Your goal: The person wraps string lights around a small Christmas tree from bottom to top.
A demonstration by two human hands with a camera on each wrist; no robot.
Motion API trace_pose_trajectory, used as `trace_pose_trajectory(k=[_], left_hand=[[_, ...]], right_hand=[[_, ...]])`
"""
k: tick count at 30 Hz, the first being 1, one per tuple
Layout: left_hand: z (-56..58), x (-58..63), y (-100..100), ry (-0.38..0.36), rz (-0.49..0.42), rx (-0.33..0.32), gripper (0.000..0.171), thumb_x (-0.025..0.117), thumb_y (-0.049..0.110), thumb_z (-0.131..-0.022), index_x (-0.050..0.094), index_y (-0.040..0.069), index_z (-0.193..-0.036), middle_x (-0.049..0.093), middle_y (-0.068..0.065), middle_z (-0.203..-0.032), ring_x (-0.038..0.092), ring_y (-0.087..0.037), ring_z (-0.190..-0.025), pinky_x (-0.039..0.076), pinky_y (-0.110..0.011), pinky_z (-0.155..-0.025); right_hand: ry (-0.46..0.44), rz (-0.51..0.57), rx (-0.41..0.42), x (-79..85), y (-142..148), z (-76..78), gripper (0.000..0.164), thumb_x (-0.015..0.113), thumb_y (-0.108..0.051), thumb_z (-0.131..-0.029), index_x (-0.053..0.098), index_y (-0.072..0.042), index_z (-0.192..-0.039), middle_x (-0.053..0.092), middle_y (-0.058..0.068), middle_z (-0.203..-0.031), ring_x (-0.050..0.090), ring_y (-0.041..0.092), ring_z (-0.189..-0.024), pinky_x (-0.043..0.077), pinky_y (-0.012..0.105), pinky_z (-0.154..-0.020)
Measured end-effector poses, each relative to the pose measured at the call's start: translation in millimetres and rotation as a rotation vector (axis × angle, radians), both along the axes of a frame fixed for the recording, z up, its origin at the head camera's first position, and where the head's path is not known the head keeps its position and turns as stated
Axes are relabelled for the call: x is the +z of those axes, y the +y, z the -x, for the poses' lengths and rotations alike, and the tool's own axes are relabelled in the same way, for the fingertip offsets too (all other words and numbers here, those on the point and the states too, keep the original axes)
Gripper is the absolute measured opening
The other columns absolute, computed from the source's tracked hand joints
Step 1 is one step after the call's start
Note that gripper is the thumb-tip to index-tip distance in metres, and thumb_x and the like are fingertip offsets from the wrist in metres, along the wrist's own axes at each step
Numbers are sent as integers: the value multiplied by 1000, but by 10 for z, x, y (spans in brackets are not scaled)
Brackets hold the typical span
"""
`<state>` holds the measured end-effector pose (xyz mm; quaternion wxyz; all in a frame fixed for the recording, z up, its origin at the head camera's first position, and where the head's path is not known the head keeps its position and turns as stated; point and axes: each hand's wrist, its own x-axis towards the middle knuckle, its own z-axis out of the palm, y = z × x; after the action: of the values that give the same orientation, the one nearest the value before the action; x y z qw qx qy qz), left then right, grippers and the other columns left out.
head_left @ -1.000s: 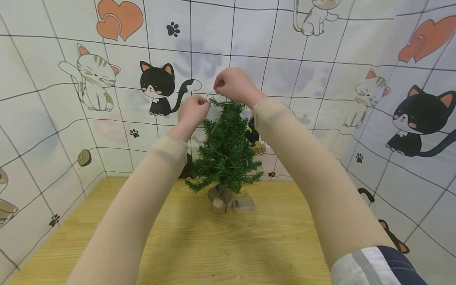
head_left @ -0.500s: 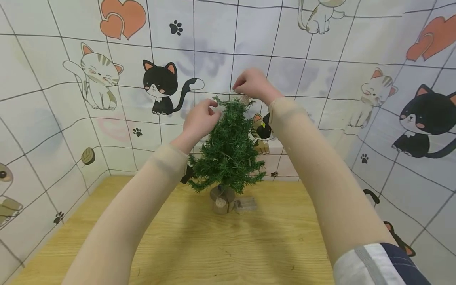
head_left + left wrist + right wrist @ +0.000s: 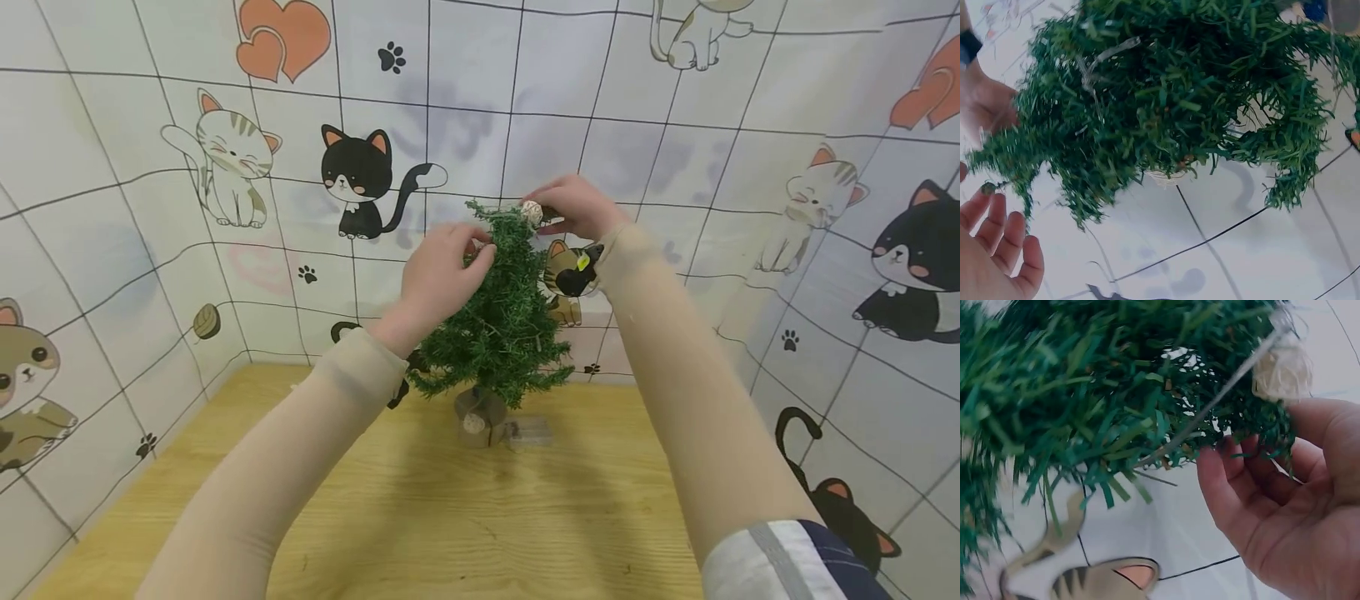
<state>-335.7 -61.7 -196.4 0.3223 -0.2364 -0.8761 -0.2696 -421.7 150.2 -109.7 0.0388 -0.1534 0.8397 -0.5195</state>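
A small green artificial Christmas tree (image 3: 510, 308) stands upright on a round base (image 3: 480, 417). My right hand (image 3: 573, 207) is at the right of the treetop, its thumb and fingers curled around a branch tip (image 3: 1275, 434). Just above that thumb sits a whitish woven ball (image 3: 1282, 372), from which a thin grey cord (image 3: 1229, 387) runs along the branches. My left hand (image 3: 446, 271) is at the upper left of the tree, fingers loosely bent. In the left wrist view its fingertips (image 3: 997, 209) are beside a branch end; whether they touch it is unclear.
A small clear box (image 3: 528, 431) lies right of the base on the wooden table (image 3: 480, 517). Behind the tree hangs a white gridded cloth (image 3: 472, 75) printed with cats and hearts. A dark piece with a yellow spot (image 3: 576, 275) shows near the right forearm.
My right hand has come down from above the treetop to its right side, by the woven ball. My left hand has shifted right and lower, its pinch loosened. The view has turned slightly left.
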Motion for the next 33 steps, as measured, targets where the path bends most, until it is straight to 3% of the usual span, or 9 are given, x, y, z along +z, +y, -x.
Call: trace_pose_trajectory(k=[3,7,13,17,19,22,25,29,33], left_hand=[[-38,-25,63,48,179,93,46,49,47,-99,55,19,-134,55,-5,-126,52,-24,-112,47,-42,-79],[-27,-71,145,18,340,185,49,46,54,-98,55,21,-133,51,-3,-132,45,-28,-120,44,-48,-85],[97,-102,109,-63,311,200,41,49,48,-99,65,21,-124,57,1,-130,48,-26,-118,43,-49,-87],[159,-94,96,-90,255,190,39,49,46,-100,67,21,-123,59,2,-130,51,-27,-114,45,-50,-85],[169,-86,103,-105,242,183,38,48,45,-100,67,21,-123,59,2,-129,51,-27,-112,45,-50,-84],[188,-87,114,-118,249,190,38,46,45,-101,68,23,-122,60,4,-129,51,-27,-112,45,-50,-84],[204,-98,119,-118,256,197,37,45,45,-101,69,24,-120,60,5,-129,51,-27,-113,44,-50,-84],[218,-106,107,-99,276,206,38,45,45,-101,69,23,-120,60,4,-129,50,-28,-113,44,-50,-84],[222,-98,97,-65,298,219,37,46,44,-100,70,22,-119,60,3,-130,50,-28,-113,43,-50,-84]], right_hand=[[-135,184,21,-49,40,31,24,54,-15,-100,62,2,-115,54,10,-109,56,20,-94,44,42,-100],[-282,336,9,-126,179,102,17,51,-18,-102,61,-4,-100,53,6,-96,56,20,-84,43,40,-99],[-391,458,16,-193,345,132,14,52,-25,-101,49,-13,-109,40,1,-107,42,18,-93,38,40,-100],[-436,563,25,-239,380,140,19,56,-21,-100,52,-17,-118,40,1,-113,39,18,-93,39,39,-95],[-431,587,24,-257,379,133,26,55,-19,-100,53,-19,-126,41,-1,-120,40,18,-96,36,39,-99],[-316,552,11,-289,380,103,34,51,-15,-102,51,-17,-136,40,-2,-131,42,18,-101,31,40,-106],[-45,324,-37,-338,377,36,34,45,-14,-103,53,-12,-136,42,-1,-138,45,15,-106,33,38,-103],[265,38,-174,-439,354,-53,34,43,-11,-101,62,-11,-129,55,4,-129,49,10,-76,43,29,-71],[382,-69,-268,-528,322,-98,32,51,-12,-99,63,-7,-128,63,10,-120,52,9,-72,42,27,-64]])
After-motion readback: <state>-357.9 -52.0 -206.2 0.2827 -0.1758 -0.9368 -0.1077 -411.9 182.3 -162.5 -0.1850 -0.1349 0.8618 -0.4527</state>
